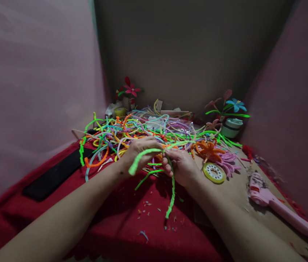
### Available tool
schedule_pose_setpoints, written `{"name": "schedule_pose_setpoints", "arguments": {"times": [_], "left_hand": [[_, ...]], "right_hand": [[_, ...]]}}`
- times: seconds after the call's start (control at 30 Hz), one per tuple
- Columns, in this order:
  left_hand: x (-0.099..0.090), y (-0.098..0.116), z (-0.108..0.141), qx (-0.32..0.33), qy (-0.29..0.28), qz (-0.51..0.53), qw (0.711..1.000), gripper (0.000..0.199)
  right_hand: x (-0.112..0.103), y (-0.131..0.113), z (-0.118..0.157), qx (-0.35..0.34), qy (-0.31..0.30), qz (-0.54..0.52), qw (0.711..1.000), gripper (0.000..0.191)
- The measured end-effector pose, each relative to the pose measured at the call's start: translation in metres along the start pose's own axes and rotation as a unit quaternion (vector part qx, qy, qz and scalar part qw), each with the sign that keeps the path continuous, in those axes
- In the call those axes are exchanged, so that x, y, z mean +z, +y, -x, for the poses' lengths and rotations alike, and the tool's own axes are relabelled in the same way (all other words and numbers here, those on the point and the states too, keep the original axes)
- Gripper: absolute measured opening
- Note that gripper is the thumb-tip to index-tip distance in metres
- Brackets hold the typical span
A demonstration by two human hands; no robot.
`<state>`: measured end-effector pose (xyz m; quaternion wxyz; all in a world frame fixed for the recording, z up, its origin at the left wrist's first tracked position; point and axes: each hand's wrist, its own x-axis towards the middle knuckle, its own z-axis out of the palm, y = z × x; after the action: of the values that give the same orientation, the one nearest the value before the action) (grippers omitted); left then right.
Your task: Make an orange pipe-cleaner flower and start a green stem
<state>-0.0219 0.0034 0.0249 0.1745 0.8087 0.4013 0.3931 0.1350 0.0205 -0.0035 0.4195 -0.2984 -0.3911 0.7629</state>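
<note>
Bright green pipe cleaners (pixel 145 155) are pinched between my two hands over the near edge of the pile. My left hand (pixel 139 151) is closed on them, its fingertips partly hidden behind its own back. One fuzzy end curves over that hand towards me. My right hand (pixel 181 166) grips the stems with thumb and bent fingers, almost touching the left. From it a green length (pixel 173 196) hangs down over the red cloth. Just beyond the hands lies a tangled heap of many-coloured pipe cleaners (pixel 128 129).
A pink hot glue gun (pixel 282 207) lies on the board at right. Nearer are a yellow tape roll (pixel 214 173), an orange pipe-cleaner flower (pixel 210 150) and pink loops (pixel 227 162). A black flat object (pixel 57 174) is at left. Scraps dot the red cloth (pixel 132 233).
</note>
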Motion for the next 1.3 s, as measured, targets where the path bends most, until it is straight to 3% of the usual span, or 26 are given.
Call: {"name": "schedule_pose_setpoints", "arguments": {"times": [0.13,0.23,0.33,0.47,0.57,0.73,0.93,1.2,1.3], "left_hand": [[0.01,-0.006,0.006,0.127,0.017,-0.194,0.973,0.022],[0.015,-0.008,0.009,0.191,0.016,-0.273,0.943,0.024],[0.014,-0.006,0.011,0.213,0.01,-0.303,0.929,0.024],[0.008,-0.003,0.01,0.211,-0.002,-0.353,0.912,0.023],[0.005,-0.002,0.01,0.224,-0.035,-0.375,0.899,0.021],[0.006,-0.004,0.008,0.208,-0.025,-0.348,0.914,0.022],[0.008,-0.003,0.008,0.227,-0.053,-0.296,0.926,0.014],[0.004,-0.007,0.006,0.162,-0.069,-0.274,0.946,0.015],[0.0,-0.015,0.003,0.157,-0.034,-0.278,0.947,0.013]], "right_hand": [[0.003,0.005,0.0,-0.021,0.004,-0.004,1.0,0.013],[0.006,0.008,0.0,-0.046,0.015,-0.024,0.999,0.012],[0.007,0.006,0.001,-0.049,0.003,-0.043,0.998,0.01],[0.008,-0.002,0.003,-0.007,-0.067,-0.031,0.997,0.007],[0.009,-0.004,0.005,0.012,-0.106,-0.029,0.994,0.017],[0.01,0.002,0.008,-0.012,-0.099,0.044,0.994,0.028],[0.01,0.008,0.009,0.005,-0.181,0.044,0.983,0.044],[0.007,0.004,0.007,0.032,-0.124,0.074,0.989,0.016],[0.004,0.002,0.007,0.024,-0.109,0.079,0.991,0.016]]}}
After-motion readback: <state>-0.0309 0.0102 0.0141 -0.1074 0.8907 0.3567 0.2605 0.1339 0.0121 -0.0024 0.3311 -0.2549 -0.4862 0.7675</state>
